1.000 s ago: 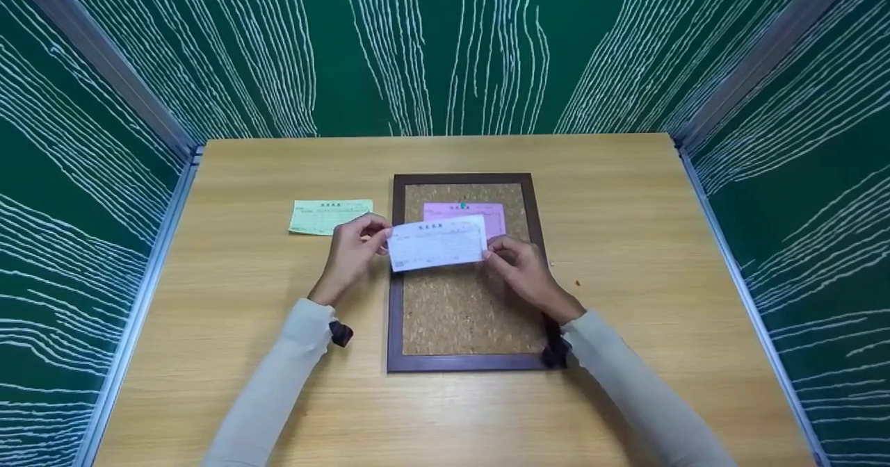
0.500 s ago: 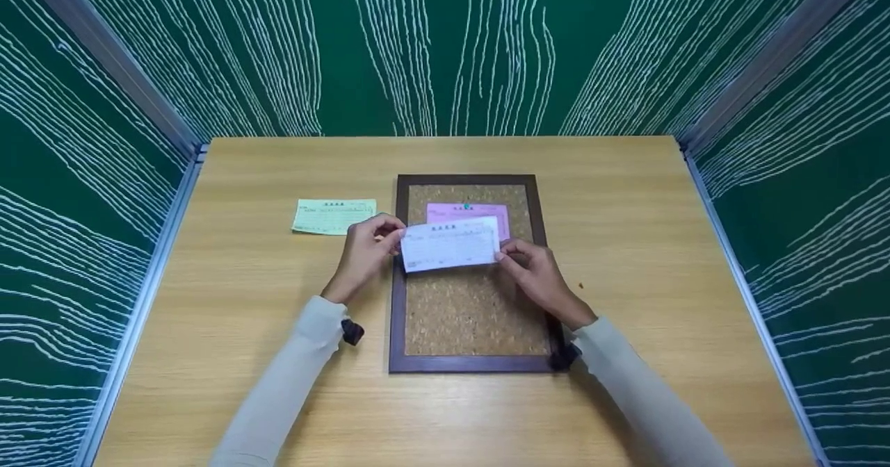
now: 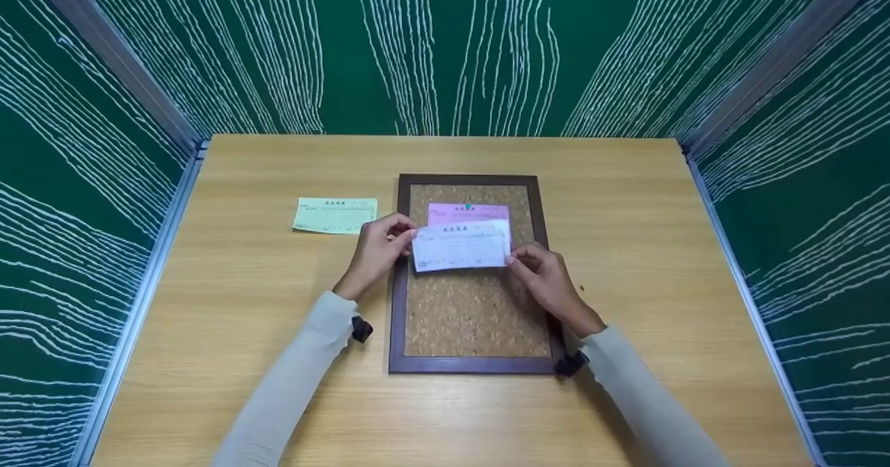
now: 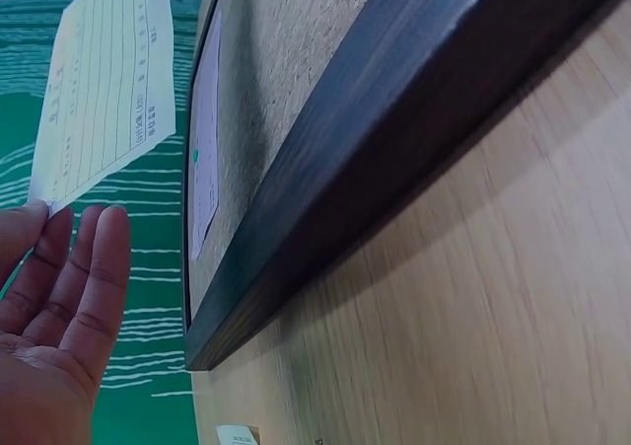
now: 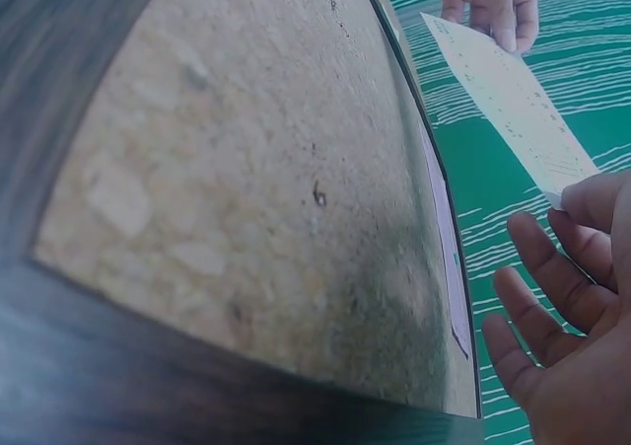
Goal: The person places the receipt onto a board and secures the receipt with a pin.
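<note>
Framed corkboard (image 3: 480,321) lies flat; white slip (image 3: 460,247) raised over its far half, partly hiding pink slip (image 3: 490,212). Left hand (image 3: 375,253) pinches far-left corner, right hand (image 3: 551,283) near-right; uneven pull could crease it. Dipping far, it might snag the green pin (image 3: 468,206).

Small print (image 3: 455,229) on the white slip (image 3: 461,248), pink slip (image 3: 448,215) and green slip (image 3: 335,215), too tiny to read

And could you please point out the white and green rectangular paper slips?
White rectangular paper slip (image 3: 461,247), head view: printed face's centre.
Green rectangular paper slip (image 3: 334,215), head view: printed face's centre.
</note>
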Tool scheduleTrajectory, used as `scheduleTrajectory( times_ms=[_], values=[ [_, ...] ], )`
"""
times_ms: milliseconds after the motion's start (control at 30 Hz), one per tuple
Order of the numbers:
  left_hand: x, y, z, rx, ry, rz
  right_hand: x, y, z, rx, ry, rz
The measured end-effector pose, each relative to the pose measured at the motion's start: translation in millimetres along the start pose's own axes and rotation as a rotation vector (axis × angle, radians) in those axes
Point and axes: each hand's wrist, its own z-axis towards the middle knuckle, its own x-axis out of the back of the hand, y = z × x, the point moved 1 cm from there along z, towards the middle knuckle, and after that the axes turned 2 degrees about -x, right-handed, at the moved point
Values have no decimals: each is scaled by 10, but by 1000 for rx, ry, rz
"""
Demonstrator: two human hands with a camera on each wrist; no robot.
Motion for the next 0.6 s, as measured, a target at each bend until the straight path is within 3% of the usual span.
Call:
scheduleTrajectory(
  times_ms=[600],
  values=[
    [-31, -2, 22, 14, -31, 59, -23, 25, -87, 8, 25, -55]
  ],
)
